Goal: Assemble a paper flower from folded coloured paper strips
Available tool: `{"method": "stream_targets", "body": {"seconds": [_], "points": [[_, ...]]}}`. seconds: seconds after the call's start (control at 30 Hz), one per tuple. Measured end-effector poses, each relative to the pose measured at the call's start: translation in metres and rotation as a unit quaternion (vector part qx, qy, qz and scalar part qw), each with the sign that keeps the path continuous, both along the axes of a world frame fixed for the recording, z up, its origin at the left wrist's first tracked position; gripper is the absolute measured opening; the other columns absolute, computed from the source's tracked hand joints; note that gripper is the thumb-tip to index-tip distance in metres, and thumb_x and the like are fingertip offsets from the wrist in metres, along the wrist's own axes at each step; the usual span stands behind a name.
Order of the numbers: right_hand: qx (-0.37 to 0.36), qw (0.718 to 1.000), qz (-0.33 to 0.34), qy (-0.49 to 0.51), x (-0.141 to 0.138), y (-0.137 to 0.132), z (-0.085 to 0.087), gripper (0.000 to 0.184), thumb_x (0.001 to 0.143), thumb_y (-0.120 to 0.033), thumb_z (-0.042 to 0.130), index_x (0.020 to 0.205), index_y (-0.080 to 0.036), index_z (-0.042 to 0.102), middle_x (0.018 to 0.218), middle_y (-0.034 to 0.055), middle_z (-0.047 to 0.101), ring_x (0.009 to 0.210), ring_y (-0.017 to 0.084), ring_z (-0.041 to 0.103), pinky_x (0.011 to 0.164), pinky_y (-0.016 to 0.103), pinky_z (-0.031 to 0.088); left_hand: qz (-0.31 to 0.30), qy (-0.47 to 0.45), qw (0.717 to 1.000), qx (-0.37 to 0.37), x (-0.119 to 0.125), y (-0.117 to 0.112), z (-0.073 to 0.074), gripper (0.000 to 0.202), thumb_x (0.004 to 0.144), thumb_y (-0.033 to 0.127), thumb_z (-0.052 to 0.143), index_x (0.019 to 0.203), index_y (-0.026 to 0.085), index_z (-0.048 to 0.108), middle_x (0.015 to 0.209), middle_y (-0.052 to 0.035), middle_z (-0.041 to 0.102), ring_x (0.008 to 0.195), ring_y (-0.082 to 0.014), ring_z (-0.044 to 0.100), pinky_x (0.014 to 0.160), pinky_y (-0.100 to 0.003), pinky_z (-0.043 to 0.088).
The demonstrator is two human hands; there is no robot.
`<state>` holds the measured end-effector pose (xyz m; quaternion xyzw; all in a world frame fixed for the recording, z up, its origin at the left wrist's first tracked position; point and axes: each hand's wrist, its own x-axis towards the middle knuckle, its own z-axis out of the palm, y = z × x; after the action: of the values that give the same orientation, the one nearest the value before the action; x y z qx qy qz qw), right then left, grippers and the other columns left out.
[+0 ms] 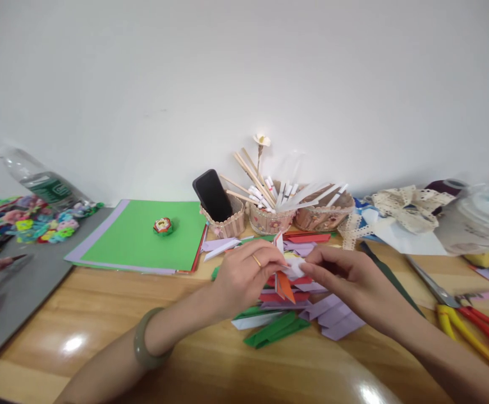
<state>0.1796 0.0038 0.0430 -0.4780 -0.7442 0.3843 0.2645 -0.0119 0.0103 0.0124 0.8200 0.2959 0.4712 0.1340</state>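
Head view, hands (244,280) pinching paper (295,268), tabletop (113,314) stretching to mat edge (32,298)

Black phone (213,195), clear bottle (49,188), white flower (261,140), apparently a lidded cup (486,216)

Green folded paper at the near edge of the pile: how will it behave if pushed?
The green folded paper is probably light, being thin sheet. Its creased layers likely stiffen it lengthwise, though a hard push might crumple them. Lying flat on the glossy wooden table, it would likely slide, not roll.
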Motion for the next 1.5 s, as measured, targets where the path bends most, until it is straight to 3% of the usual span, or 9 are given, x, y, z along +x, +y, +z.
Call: {"method": "stream_targets", "body": {"seconds": [0.2,0.47,0.83,1.0,1.17,1.23,1.4,1.5], "points": [[-0.044,0.998,0.016,0.034,0.007,0.009,-0.004,0.033,0.082,-0.043,0.051,0.065,-0.016,0.056,0.060,0.0005,0.054,0.056,0.012,0.049,0.049,0.022,0.039,-0.018,-0.013,0.999,-0.043,-0.001,0.000,0.005,0.010,0.085,0.016,0.049,0.080,0.016,0.058,0.074,-0.0043,0.063,0.070,-0.0117,0.059,0.064,-0.022,0.047],[-0.158,0.981,0.001,0.115,0.006,0.008,-0.006,0.030,0.078,-0.044,0.056,0.065,-0.017,0.055,0.058,-0.0023,0.048,0.051,0.009,0.045,0.045,0.020,0.040,0.003,-0.037,0.999,-0.039,-0.002,-0.001,0.005,0.010,0.085,0.017,0.047,0.080,0.016,0.055,0.074,-0.0041,0.061,0.069,-0.0119,0.056,0.062,-0.023,0.046],[-0.189,0.971,-0.012,0.145,0.001,0.004,-0.010,0.034,0.077,-0.048,0.056,0.063,-0.017,0.049,0.055,-0.0048,0.040,0.047,0.007,0.040,0.042,0.018,0.038,0.026,-0.101,0.991,-0.079,-0.001,-0.002,0.002,0.007,0.085,0.018,0.048,0.081,0.018,0.054,0.075,-0.0024,0.057,0.071,-0.0119,0.054,0.063,-0.023,0.044],[-0.145,0.982,-0.020,0.118,0.002,0.003,-0.007,0.032,0.079,-0.047,0.054,0.065,-0.018,0.051,0.059,-0.0027,0.047,0.052,0.010,0.046,0.045,0.020,0.039,0.028,-0.138,0.975,-0.174,-0.001,-0.004,0.003,0.007,0.084,0.022,0.051,0.079,0.018,0.054,0.076,-0.0017,0.056,0.072,-0.0123,0.052,0.066,-0.025,0.043],[0.046,0.999,-0.015,0.021,0.001,-0.002,-0.002,0.028,0.083,-0.037,0.052,0.063,-0.017,0.053,0.059,-0.0009,0.053,0.055,0.011,0.046,0.051,0.022,0.037,-0.008,-0.169,0.942,-0.291,-0.001,-0.003,0.008,0.005,0.083,0.023,0.052,0.082,0.018,0.054,0.086,-0.0038,0.059,0.082,-0.0145,0.055,0.074,-0.027,0.045],[0.086,0.996,-0.013,0.007,0.002,-0.003,0.001,0.029,0.083,-0.035,0.052,0.061,-0.017,0.053,0.057,-0.0008,0.053,0.054,0.011,0.046,0.050,0.022,0.036,-0.037,-0.189,0.926,-0.325,-0.002,-0.002,0.010,0.006,0.083,0.023,0.052,0.083,0.017,0.053,0.088,-0.0040,0.060,0.082,-0.0140,0.057,0.074,-0.027,0.045],[0.081,0.987,-0.119,0.065,0.006,0.005,0.005,0.034,0.085,-0.042,0.047,0.061,-0.019,0.053,0.055,-0.0018,0.050,0.054,0.012,0.048,0.050,0.022,0.037,-0.126,-0.234,0.895,-0.359,-0.004,0.000,0.011,0.005,0.083,0.022,0.053,0.083,0.017,0.052,0.084,-0.0027,0.061,0.079,-0.0114,0.057,0.073,-0.024,0.045],[0.015,0.994,-0.076,0.076,0.006,0.012,0.000,0.027,0.083,-0.044,0.049,0.083,-0.020,0.063,0.076,0.0012,0.063,0.072,0.016,0.058,0.062,0.024,0.045,-0.187,-0.243,0.875,-0.375,-0.003,0.002,0.009,0.006,0.082,0.021,0.055,0.082,0.016,0.051,0.083,-0.0029,0.060,0.080,-0.0113,0.057,0.073,-0.023,0.046]]}}
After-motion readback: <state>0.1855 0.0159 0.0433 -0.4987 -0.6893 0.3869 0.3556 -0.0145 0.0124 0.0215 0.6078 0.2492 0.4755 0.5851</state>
